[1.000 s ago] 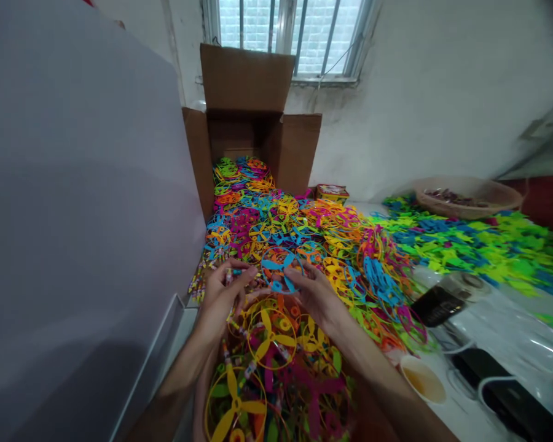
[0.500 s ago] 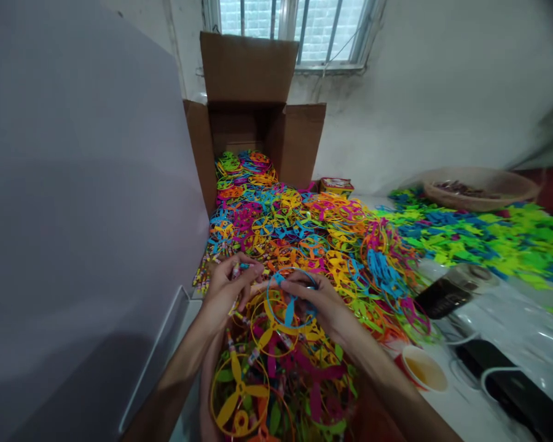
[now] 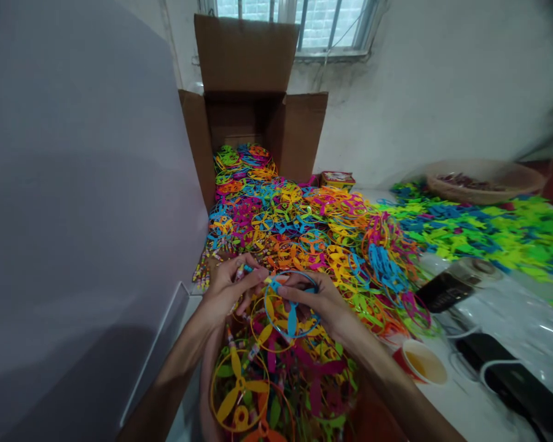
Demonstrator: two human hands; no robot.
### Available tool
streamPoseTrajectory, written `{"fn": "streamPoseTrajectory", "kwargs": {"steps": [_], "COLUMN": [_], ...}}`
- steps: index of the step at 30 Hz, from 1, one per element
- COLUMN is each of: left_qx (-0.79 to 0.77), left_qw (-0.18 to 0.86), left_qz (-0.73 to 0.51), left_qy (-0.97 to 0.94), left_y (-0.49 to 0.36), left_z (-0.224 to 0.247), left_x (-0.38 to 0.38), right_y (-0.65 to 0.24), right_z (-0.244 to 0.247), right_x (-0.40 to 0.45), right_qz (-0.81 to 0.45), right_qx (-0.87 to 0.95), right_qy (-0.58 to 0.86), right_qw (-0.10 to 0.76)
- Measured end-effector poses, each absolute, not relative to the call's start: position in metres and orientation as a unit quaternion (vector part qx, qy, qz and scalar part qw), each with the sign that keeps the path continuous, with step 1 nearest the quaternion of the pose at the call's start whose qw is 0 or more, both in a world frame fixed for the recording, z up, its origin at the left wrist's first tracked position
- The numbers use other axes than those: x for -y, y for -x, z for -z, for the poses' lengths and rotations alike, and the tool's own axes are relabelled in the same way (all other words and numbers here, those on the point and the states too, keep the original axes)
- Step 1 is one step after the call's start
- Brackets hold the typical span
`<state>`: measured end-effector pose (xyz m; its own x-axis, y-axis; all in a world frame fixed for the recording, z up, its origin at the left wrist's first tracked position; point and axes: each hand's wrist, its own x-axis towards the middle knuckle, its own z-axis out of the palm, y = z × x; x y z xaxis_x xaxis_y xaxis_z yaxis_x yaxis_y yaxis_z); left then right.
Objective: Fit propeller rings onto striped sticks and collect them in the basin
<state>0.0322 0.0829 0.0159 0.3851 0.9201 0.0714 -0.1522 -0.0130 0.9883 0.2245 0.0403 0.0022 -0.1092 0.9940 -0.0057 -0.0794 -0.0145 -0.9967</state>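
Observation:
My right hand point(image 3: 325, 302) pinches a blue ringed propeller point(image 3: 292, 318) near the middle of the view. My left hand point(image 3: 221, 288) is closed on small striped stick-like pieces point(image 3: 240, 271); its fingertips meet the blue propeller's left edge. Exactly how the two touch is too small to tell. Below both hands a tub point(image 3: 206, 380) holds a jumble of propellers and striped pieces, with a yellow propeller point(image 3: 240, 385) on top. Beyond the hands spreads a large heap of coloured ringed propellers point(image 3: 299, 227). More small striped pieces point(image 3: 201, 270) lie left of the heap.
An open cardboard box point(image 3: 244, 58) lies on its side at the back, propellers spilling out. To the right are flat green and blue pieces point(image 3: 488, 233), a shallow basin point(image 3: 529, 178), a dark can point(image 3: 447, 288), a cup of drink point(image 3: 421, 363) and a black device point(image 3: 498, 368). A pale panel point(image 3: 92, 184) stands left.
The fingertips of my left hand have come together with the blue propeller in my right hand, which has shifted slightly down. The view has tilted a little.

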Motion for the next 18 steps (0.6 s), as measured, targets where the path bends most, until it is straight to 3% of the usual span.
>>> {"fn": "streamPoseTrajectory", "kwargs": {"steps": [7, 18], "left_qx": [-0.311, -0.339], "left_qw": [0.653, 0.606], "left_qz": [-0.422, -0.409], "left_qy": [-0.546, -0.593], "left_y": [-0.032, -0.033], "left_z": [-0.012, -0.011], "left_x": [-0.082, -0.079], "right_y": [-0.218, -0.211], "right_z": [-0.010, -0.008], "right_x": [-0.035, -0.028], "right_qz": [-0.518, -0.488], "right_qx": [0.545, 0.546], "right_qy": [0.436, 0.444], "right_qw": [0.494, 0.517]}}
